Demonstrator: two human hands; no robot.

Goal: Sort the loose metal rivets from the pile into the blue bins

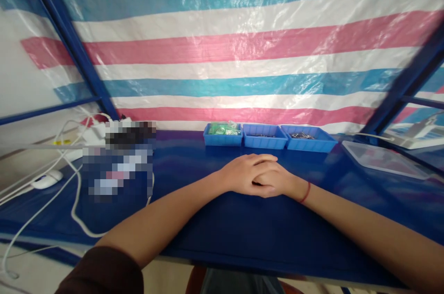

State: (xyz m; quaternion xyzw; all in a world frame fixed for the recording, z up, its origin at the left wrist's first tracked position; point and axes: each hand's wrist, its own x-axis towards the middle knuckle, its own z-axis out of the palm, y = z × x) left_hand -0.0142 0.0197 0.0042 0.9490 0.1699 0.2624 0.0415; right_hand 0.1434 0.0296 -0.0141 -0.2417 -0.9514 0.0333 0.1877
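My left hand point(241, 173) and my right hand point(277, 178) are clasped together just above or on the blue tabletop point(263, 238). The fingers of both are closed around each other, and neither shows any object. Some fingertips are hidden in the clasp. A thin red band point(305, 192) circles my right wrist. Just beyond the hands stand three small blue bins in a row. The left bin point(223, 140) contains green and clear plastic pieces. Small dark parts lie low in the middle bin point(264, 142), and silvery metal parts are in the right bin point(310, 145).
A white mouse point(47, 179) and tangled white cables point(78, 210) occupy the left side, beside a pixelated patch. On the right lies a translucent flat lid or tray point(381, 159). Blue frame posts and a striped plastic sheet point(243, 48) bound the back.
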